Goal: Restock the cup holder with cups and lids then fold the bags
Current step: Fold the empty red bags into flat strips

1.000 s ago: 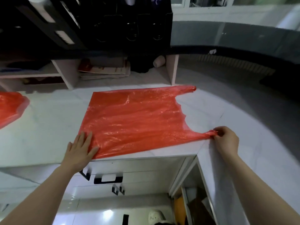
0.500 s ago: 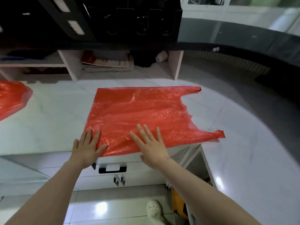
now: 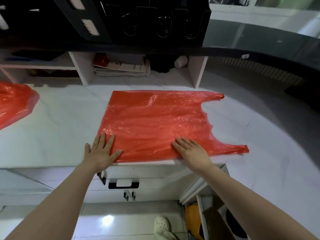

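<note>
Countertop (image 3: 60, 127): white and glossy. The thin film would likely skate on it if a fold is pushed rather than lifted.
Red plastic bag (image 3: 155, 122): spread flat at the countertop's front, its near edge along the lip, handles to the right. Crinkled patches suggest trapped air that could spring a crease open.
Second red bag (image 3: 13, 103): crumpled at far left, well apart, not yet folded.
Left hand (image 3: 101, 151): flat on the bag's near left corner, fingers straight and spread, partly on bare countertop.
Right hand (image 3: 192, 151): flat on the near edge, fingers straight, slightly apart. Lifting both palms together could let the bag slip off the lip.
Near handle (image 3: 239, 149): lying loose to the right, apt to twist and skew the fold.
</note>
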